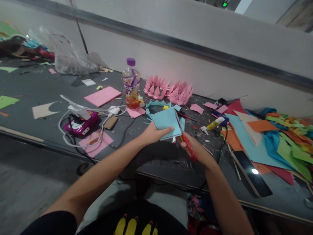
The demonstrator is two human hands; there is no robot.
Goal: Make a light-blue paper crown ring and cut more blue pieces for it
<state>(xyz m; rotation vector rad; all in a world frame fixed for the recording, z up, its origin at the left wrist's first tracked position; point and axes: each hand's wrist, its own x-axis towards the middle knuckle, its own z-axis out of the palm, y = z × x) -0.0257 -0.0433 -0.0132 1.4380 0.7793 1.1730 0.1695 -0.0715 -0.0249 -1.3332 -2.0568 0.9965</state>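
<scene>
My left hand (156, 133) is closed on a stack of light blue paper (166, 121), with the thumb flat across its top. In my right hand (193, 145) is a pair of red-handled scissors (188, 148); its blades lie along the right edge of the blue paper. Just behind the paper is a light blue paper crown (149, 107), partly covered by the stack. Farther back, against the wall, stand spiky pink paper crowns (168, 90). Some of my right fingers are hidden behind the handles.
A tea bottle (132, 86) stands left of the crowns. At left lie a purple power strip (81, 124), white cables and pink paper (102, 96). To the right are a yellow glue stick (215, 123), a phone (251, 174) and piled coloured paper (256, 137).
</scene>
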